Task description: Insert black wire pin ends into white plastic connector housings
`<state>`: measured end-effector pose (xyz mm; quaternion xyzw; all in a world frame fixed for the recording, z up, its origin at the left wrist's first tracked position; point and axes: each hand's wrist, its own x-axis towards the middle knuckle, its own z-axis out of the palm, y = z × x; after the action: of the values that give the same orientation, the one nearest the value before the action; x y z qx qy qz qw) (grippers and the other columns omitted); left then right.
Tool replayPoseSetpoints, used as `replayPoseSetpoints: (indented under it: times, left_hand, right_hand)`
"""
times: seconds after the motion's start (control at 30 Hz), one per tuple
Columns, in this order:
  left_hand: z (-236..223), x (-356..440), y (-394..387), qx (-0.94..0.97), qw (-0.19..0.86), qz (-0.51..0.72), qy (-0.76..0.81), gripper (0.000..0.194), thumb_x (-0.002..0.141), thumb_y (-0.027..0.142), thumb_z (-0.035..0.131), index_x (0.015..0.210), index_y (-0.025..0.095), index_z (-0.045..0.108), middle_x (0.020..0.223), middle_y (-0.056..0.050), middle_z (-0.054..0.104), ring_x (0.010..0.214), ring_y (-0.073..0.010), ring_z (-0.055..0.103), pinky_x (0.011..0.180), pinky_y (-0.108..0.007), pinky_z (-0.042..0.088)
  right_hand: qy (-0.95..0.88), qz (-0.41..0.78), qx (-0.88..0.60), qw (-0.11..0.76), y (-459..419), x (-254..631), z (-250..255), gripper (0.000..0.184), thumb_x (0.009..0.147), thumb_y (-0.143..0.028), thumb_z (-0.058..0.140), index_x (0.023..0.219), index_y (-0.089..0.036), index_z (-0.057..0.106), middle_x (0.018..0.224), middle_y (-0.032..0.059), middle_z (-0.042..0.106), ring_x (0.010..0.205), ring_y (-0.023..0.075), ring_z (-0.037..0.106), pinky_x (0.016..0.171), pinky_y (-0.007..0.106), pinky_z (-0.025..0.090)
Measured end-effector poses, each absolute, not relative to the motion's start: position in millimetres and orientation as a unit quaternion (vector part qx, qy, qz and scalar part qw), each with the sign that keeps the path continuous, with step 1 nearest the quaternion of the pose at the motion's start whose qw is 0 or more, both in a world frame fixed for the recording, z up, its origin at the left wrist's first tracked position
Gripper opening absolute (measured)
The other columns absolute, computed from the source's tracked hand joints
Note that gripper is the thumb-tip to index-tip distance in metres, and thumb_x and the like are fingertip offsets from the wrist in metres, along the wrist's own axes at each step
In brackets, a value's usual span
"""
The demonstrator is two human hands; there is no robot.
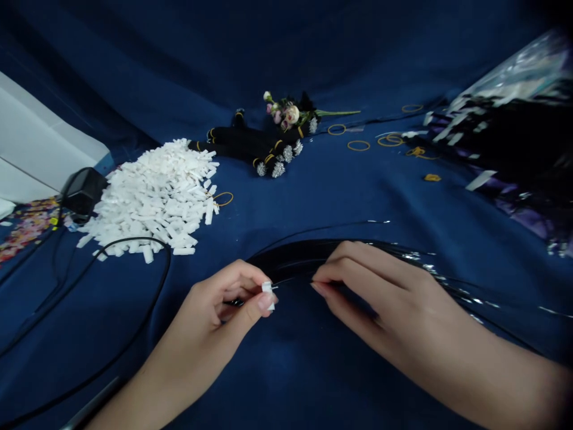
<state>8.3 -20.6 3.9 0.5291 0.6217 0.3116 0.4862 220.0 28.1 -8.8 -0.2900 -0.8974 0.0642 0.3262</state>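
Head camera: we pinch a small white tag (pixel 267 288) between the thumb and index finger of our left hand (pixel 207 304), just in front of a bundle of black wires (pixel 289 255). The fingers of our right hand (pixel 400 295) close on a thin wire (pixel 293 280), whose silvery tip reaches the tag; we cannot tell whether it goes inside. The bundle curves behind both hands over the blue cloth (pixel 277 376). Beyond our left hand sits a pile of white pieces (pixel 154 200), with flowers (pixel 292 114) and rubber bands (pixel 432 178) farther back.
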Motion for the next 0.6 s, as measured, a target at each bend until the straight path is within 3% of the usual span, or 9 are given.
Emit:
replayPoseSetpoints:
  times: [0.23, 0.5, 0.6]
  left_hand:
    - [-0.1, 4.6, -22.6, 0.532, 0.480, 0.305, 0.628, 0.014, 0.089, 0.041, 0.063, 0.089, 0.028, 0.065, 0.078, 0.002, 0.071, 0.079, -0.0160, 0.069, 0.065, -0.022, 0.052]
    - [7.4, 9.0, -21.5, 0.519, 0.511, 0.296, 0.618, 0.011, 0.092, 0.036, 0.060, 0.086, 0.026, 0.061, 0.080, 0.003, 0.069, 0.081, -0.0141, 0.067, 0.071, -0.023, 0.051]
    - [9.6, 11.2, -20.4, 0.505, 0.530, 0.304, 0.610, 0.009, 0.092, 0.032, 0.061, 0.086, 0.025, 0.061, 0.079, 0.003, 0.069, 0.080, -0.0137, 0.067, 0.073, -0.023, 0.051]
  right_hand:
    - [-0.904, 0.060, -0.291, 0.308, 26.4, 217.7, -6.8, 0.020, 0.093, -0.008, 0.045, 0.083, -0.013, 0.062, 0.079, 0.0044, 0.059, 0.070, 0.0110, 0.054, 0.061, 0.023, 0.047]
    - [-0.917, 0.143, -0.279, 0.248, 26.0, 222.8, -6.4, 0.023, 0.097, -0.015, 0.044, 0.093, -0.017, 0.066, 0.080, 0.0018, 0.056, 0.063, 0.0083, 0.052, 0.055, 0.022, 0.042]
    - [-0.907, 0.160, -0.275, 0.276, 27.2, 221.0, -6.1, 0.021, 0.097, -0.015, 0.045, 0.095, -0.018, 0.065, 0.080, 0.0006, 0.057, 0.063, 0.0070, 0.054, 0.056, 0.020, 0.042]
